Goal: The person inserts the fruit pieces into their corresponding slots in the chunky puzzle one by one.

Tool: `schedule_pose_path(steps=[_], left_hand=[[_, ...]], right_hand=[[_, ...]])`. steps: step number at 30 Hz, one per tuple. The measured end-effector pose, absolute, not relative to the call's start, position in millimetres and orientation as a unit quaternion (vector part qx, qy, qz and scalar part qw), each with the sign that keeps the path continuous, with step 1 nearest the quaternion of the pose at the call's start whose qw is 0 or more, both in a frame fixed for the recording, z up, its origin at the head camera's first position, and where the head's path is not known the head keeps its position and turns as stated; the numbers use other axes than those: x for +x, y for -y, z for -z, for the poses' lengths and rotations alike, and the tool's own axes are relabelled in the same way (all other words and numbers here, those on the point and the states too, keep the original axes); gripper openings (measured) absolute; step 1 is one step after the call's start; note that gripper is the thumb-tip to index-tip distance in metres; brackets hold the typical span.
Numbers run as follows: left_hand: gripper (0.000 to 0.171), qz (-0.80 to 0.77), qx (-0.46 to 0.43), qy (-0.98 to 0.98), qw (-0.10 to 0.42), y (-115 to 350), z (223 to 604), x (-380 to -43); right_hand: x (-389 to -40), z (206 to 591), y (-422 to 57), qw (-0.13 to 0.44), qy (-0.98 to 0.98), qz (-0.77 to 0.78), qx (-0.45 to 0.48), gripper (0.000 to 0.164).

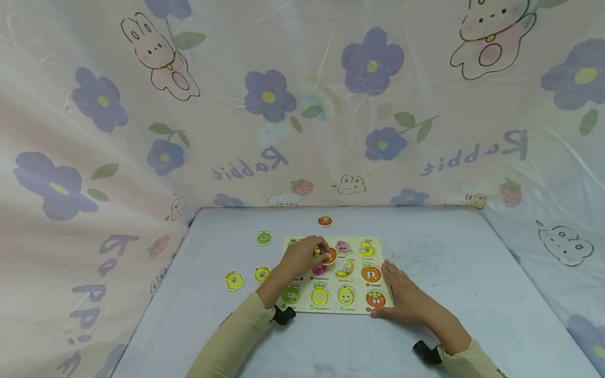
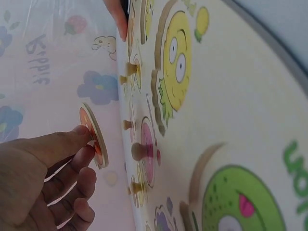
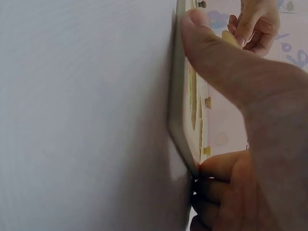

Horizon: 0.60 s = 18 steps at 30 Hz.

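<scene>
My left hand (image 1: 302, 261) is raised over the upper middle of a pale fruit puzzle board (image 1: 304, 295). Between thumb and fingertips it pinches a round orange puzzle piece (image 2: 94, 137) from its back-side knob. In the left wrist view that piece stands tilted and apart from the board. Wooden-knobbed pieces such as the banana piece (image 1: 346, 269) and pear piece (image 1: 366, 248) sit in the board. My right hand (image 1: 410, 300) rests at the board's near right corner, thumb along the near edge, fingers stretched along the right edge.
Loose on the white table (image 1: 449, 252) lie a red-orange piece (image 1: 324, 221) behind the board, and a green piece (image 1: 263, 238), a yellow piece (image 1: 262, 273) and a pineapple piece (image 1: 233, 281) left of it. A printed curtain (image 1: 312, 142) surrounds the table.
</scene>
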<state>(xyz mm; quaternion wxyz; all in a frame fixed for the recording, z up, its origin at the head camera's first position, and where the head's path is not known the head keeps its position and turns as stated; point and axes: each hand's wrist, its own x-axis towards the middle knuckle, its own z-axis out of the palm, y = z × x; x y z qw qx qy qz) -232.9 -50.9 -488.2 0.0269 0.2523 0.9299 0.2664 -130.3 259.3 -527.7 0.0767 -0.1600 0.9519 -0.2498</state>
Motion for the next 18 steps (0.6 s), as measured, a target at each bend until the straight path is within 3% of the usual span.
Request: schedule_pose_path(steps=[18], left_hand=[[0.010,-0.222,0.290,-0.930,0.031,14.6,487.8,-229.4]], right_hand=[[-130.0,527.3,-260.8,0.076,-0.951,0.255,-0.160,0.136]])
